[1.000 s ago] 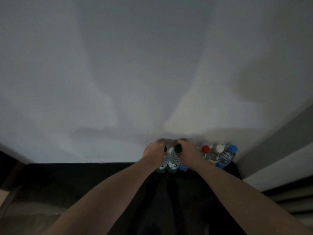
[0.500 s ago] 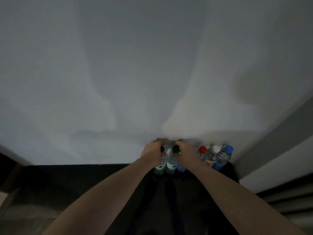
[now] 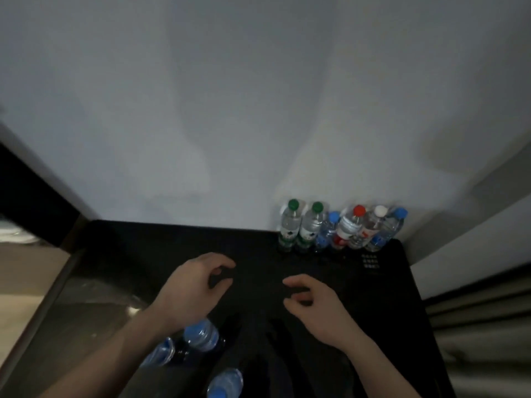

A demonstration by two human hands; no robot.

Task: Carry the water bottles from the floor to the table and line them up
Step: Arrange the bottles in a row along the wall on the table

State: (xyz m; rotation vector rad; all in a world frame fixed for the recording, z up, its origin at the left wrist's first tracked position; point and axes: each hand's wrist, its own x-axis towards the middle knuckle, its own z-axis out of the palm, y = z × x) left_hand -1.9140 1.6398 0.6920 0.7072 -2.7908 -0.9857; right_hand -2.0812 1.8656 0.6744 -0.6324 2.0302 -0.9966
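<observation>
1. Nearest to the camera, low in the view, three water bottles with blue labels lie below the table level, seemingly on the floor: one at the bottom edge (image 3: 225,383), one under the left forearm (image 3: 201,336) and one more to the left (image 3: 161,351). The picture is dark and soft here, so I cannot tell if they lie flat or stand.
2. The left hand (image 3: 192,285) hovers over the black table (image 3: 143,245). Its fingers are loosely curled and hold nothing; thumb and forefinger leave a small gap between them.
3. The right hand (image 3: 313,303) hovers beside it, a little nearer to the camera, also with relaxed curled fingers and nothing inside. Both hands are well apart from every bottle.
4. A small group of pale marks (image 3: 370,261) shows on the table top near the right far corner; what they are is too blurred to say.
5. At the far edge of the table, against the white wall (image 3: 258,96), six bottles stand upright in a row, touching or just beside each other. From left to right: a green-capped bottle (image 3: 288,225), a second green-capped bottle (image 3: 310,226), a short blue-capped bottle (image 3: 327,232), a red-capped bottle (image 3: 349,226), a white-capped bottle (image 3: 370,228) and a blue-capped bottle at the right end (image 3: 388,232).
6. All of them look filled with clear water.
</observation>
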